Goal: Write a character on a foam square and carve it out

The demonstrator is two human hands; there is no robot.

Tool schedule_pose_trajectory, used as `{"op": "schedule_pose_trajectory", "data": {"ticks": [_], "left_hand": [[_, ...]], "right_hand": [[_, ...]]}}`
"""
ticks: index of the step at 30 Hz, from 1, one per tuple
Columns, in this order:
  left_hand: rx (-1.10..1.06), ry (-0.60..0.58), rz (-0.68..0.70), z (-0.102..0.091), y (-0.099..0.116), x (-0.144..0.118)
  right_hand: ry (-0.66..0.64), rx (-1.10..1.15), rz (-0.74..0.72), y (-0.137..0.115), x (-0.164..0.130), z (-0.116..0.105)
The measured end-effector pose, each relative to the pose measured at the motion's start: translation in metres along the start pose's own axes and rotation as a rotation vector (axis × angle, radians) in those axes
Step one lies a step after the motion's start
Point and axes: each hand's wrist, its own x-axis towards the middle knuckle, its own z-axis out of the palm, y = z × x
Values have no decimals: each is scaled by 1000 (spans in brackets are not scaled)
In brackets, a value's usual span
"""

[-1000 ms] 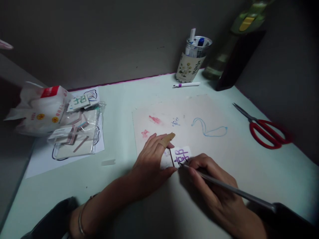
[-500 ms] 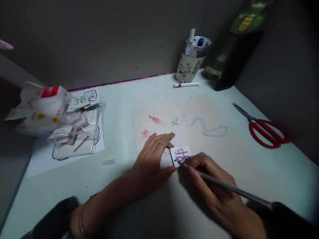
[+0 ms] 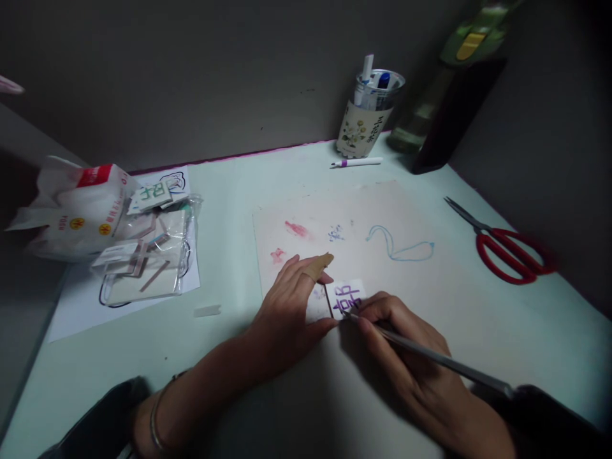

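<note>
A small white carving block lies on the cream sheet, bearing a purple character on its top face. My left hand grips its left end between thumb and fingers. One finger of that hand wears a tan bandage. My right hand is closed on a slim metal craft knife, held like a pen and slanting down to the left. Its fine tip meets the block's face at the lower part of the purple strokes. The fingers partly hide the block's right edge.
Red-handled scissors lie open at the right. A cup of pens, a capped-off purple marker and a green bottle stand or lie at the back. Left are a plastic bag, packaged blocks and a translucent strip.
The knife's rear end has shifted slightly left while its tip stays at the purple strokes. My left hand keeps its grip on the block.
</note>
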Motion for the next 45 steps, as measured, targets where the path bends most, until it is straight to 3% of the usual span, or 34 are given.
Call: {"op": "schedule_pose_trajectory", "data": {"ticks": [17, 45], "left_hand": [[-1, -7, -13, 0, -1, -1], [0, 2, -3, 0, 0, 0]], "right_hand": [[-79, 3, 2, -4, 1, -4], [-89, -15, -24, -9, 1, -7]]}}
